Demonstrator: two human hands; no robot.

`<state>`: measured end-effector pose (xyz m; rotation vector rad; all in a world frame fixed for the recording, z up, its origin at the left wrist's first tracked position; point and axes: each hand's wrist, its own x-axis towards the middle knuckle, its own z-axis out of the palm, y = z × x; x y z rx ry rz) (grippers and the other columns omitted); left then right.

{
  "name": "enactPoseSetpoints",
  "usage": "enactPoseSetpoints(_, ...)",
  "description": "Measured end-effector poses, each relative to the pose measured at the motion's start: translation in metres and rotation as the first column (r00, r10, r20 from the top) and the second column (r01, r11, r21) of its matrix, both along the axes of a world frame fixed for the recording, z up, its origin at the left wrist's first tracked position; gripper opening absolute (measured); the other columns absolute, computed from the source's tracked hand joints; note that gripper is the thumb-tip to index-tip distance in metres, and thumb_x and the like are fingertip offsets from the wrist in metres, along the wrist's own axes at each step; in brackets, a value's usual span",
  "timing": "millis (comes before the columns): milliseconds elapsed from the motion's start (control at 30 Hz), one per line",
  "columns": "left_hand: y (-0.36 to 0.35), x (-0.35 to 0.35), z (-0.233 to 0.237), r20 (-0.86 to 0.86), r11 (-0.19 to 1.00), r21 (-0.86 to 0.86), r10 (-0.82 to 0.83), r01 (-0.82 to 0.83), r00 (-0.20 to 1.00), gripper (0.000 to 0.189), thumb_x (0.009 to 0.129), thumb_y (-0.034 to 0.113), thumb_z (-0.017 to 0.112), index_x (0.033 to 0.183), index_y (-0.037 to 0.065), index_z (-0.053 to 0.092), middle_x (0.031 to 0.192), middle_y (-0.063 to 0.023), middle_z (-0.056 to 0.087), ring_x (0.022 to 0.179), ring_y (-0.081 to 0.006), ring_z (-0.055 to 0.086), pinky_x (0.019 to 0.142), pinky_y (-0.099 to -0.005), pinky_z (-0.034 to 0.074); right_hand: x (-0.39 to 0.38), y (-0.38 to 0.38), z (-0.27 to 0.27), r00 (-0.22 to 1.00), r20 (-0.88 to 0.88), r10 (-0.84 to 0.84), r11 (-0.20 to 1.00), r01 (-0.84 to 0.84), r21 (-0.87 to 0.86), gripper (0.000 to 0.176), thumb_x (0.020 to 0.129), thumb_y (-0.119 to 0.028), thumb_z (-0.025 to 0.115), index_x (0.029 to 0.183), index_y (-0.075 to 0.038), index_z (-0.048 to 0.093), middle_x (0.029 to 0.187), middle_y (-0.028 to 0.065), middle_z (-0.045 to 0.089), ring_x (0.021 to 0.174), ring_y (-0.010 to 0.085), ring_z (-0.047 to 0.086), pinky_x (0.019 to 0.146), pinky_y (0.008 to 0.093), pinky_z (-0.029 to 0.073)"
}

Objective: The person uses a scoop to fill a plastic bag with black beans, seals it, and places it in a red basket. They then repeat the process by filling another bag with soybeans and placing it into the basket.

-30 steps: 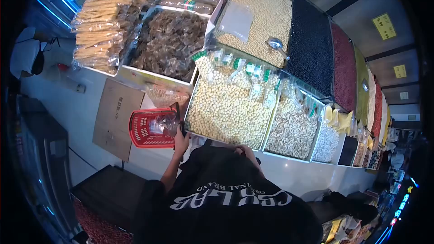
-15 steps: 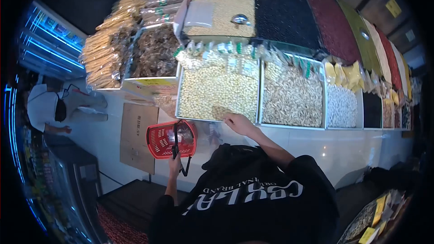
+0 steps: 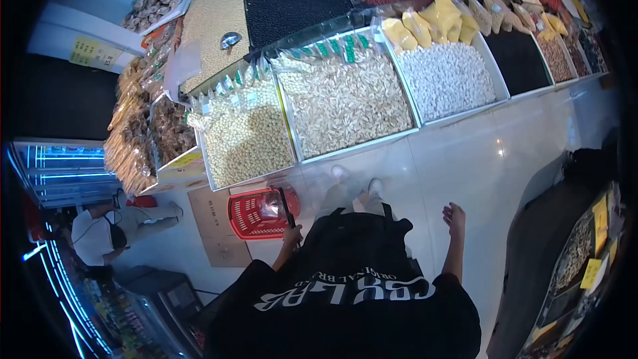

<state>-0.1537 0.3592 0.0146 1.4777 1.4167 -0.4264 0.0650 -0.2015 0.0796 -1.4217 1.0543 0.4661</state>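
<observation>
My left hand (image 3: 292,235) is closed round the black handle of a red shopping basket (image 3: 240,215), which hangs low at my left front. Inside the basket lies a clear plastic package (image 3: 271,206). My right hand (image 3: 454,217) hangs out to the right over the pale floor, fingers loosely apart, touching nothing. In front of me stands a bin of pale round seeds (image 3: 249,149), with small bags along its back edge. Beside it is a bin of whitish, flaky dried pieces (image 3: 352,110).
A bin of white pieces (image 3: 452,80) stands further right, yellow bags behind it. Black beans (image 3: 292,3) fill a rear compartment. Another person (image 3: 96,233) is at the left, near a flattened cardboard sheet (image 3: 216,226). A dark-sided display (image 3: 531,246) runs along the right.
My right hand has left the pale seeds' front edge and swung back to the right, its fingers loosened. The view has turned right. My left hand keeps the basket.
</observation>
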Motion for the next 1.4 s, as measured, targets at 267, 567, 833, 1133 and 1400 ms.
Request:
enactPoseSetpoints(267,-0.005,0.113,0.018,0.251,0.959,-0.182,0.259,-0.217,0.933,0.019,0.08,0.017,0.06,0.071,0.008,0.046,0.047,-0.0004,0.041,0.036,-0.0133,0.044,0.035,-0.028,0.035,0.14,0.125,-0.026,0.943,0.05,-0.328,0.839,0.267,0.474,0.063,0.09,-0.051,0.041,0.131,-0.004,0.033,0.101,0.0125,0.053,0.087,0.0206,0.053,0.069,0.0371,0.045)
enactPoseSetpoints(567,-0.043,0.145,-0.003,0.182,0.907,-0.077,0.42,-0.413,0.889,0.021,0.078,0.02,0.061,0.073,0.007,0.046,0.047,0.0012,0.039,0.035,-0.0118,0.041,0.035,-0.0273,0.033,0.267,0.164,-0.061,0.983,0.13,-0.128,0.986,0.113,0.121,0.069,0.092,-0.056,0.028,0.142,-0.01,0.021,0.133,0.0095,0.041,0.111,0.0246,0.048,0.088,0.0419,0.04)
enactPoseSetpoints(833,-0.01,0.1,-0.03,0.204,0.901,0.114,0.392,-0.419,0.897,0.024,0.074,0.026,0.063,0.072,0.006,0.05,0.047,-0.0008,0.042,0.036,-0.0133,0.044,0.034,-0.0296,0.034,0.258,0.127,-0.033,0.946,0.167,0.278,0.938,-0.305,0.166,0.048,0.091,-0.041,0.049,0.12,-0.003,0.047,0.108,0.0118,0.054,0.09,0.0223,0.059,0.071,0.0328,0.049)
enactPoseSetpoints(1133,-0.179,0.179,0.0,0.175,0.979,0.034,0.194,-0.203,0.965,0.023,0.075,0.025,0.063,0.073,0.005,0.053,0.051,-0.0024,0.046,0.039,-0.0147,0.047,0.035,-0.0303,0.035,0.283,0.104,-0.045,0.868,0.149,0.473,0.8,-0.495,0.34,0.051,0.092,-0.042,0.049,0.12,0.001,0.048,0.106,0.0145,0.057,0.088,0.0222,0.061,0.072,0.035,0.051)
enactPoseSetpoints(1400,-0.237,0.223,0.009,-0.001,0.946,0.184,-0.272,0.268,0.962,0.038,0.073,0.034,0.06,0.08,-0.003,0.063,0.083,-0.025,0.064,0.084,-0.0372,0.063,0.076,-0.0441,0.048,0.281,0.102,-0.031,0.855,0.088,0.511,0.776,-0.502,0.381,0.061,0.092,-0.04,0.048,0.13,0.005,0.032,0.121,0.0226,0.046,0.096,0.0299,0.06,0.076,0.0399,0.05)
